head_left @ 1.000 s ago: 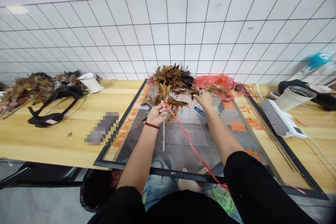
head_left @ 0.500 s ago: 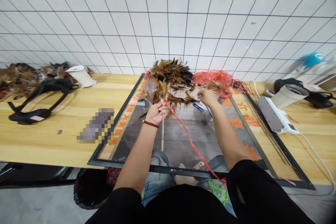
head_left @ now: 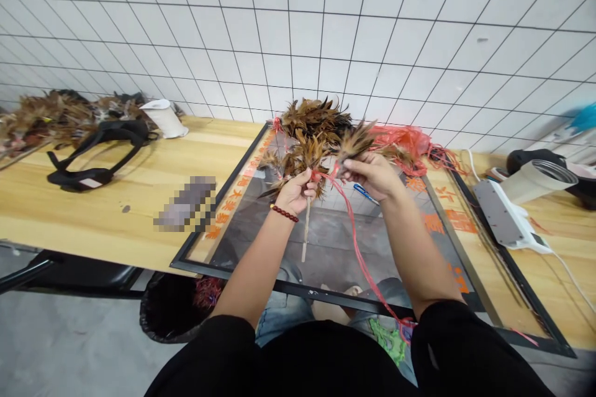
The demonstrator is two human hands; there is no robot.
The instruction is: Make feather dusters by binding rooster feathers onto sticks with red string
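My left hand (head_left: 297, 194), with a bead bracelet at the wrist, is closed on a thin stick (head_left: 305, 232). Brown feathers (head_left: 311, 152) fan out from the stick's top, and a red plastic cord (head_left: 351, 223) is pinched there. From that spot the cord trails down over the front edge toward my lap. My right hand (head_left: 371, 175) pinches a small bunch of brown feathers (head_left: 356, 142) by its lower end, just right of the stick's top. A larger pile of feathers (head_left: 319, 116) lies behind, against the wall. Blue-handled snips (head_left: 364, 192) lie below my right hand.
A black-framed glass panel (head_left: 261, 279) lies on the wooden table (head_left: 162, 254). Red plastic (head_left: 407, 139) is heaped at the back. To the right are a white power strip (head_left: 507, 217) and a pale tube (head_left: 537, 180). A black headset strap (head_left: 97, 158) and a white spool (head_left: 165, 118) stand left.
My right hand has come back from the feathers on the panel, lifting a small bunch to the stick's top. The left hand keeps its hold. The view has shifted slightly.
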